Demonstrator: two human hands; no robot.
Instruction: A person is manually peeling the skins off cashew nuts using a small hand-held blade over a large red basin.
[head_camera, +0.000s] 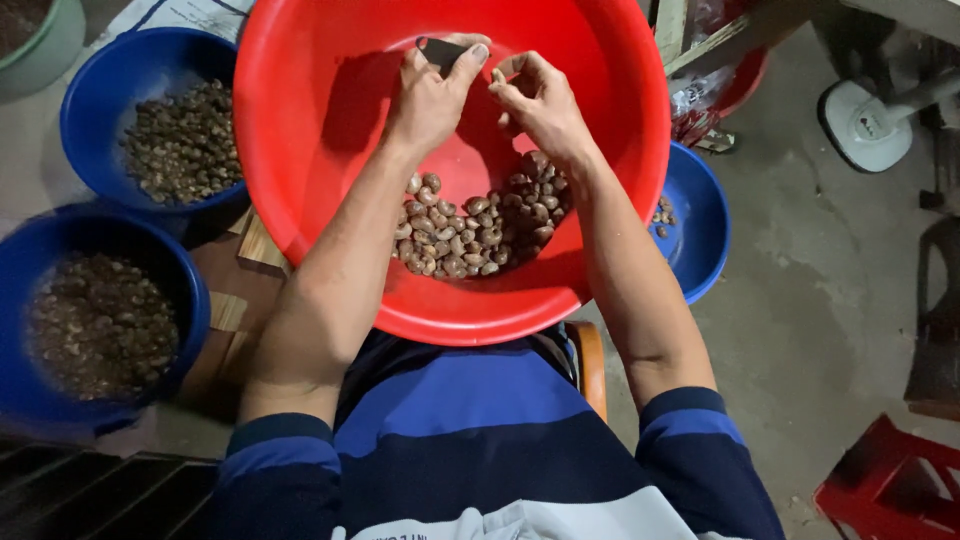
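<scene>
Left hand (432, 95) is pinching a small dark blade (440, 52), right hand (540, 100) is curled around something tiny I can't make out, both at 12 o'clock in the red basin (300, 150). Brownish, wrinkly kidney-shaped nuts (480, 225) pile toward 6 o'clock.

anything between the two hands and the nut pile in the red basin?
Head view: no. Only bare red basin floor lies between the left hand, the right hand and the nut pile; the forearms pass above it.

Two blue basins of shells (150, 110), (95, 310), third blue basin (700, 225), white fan base (868, 125), red stool (890, 485)
</scene>
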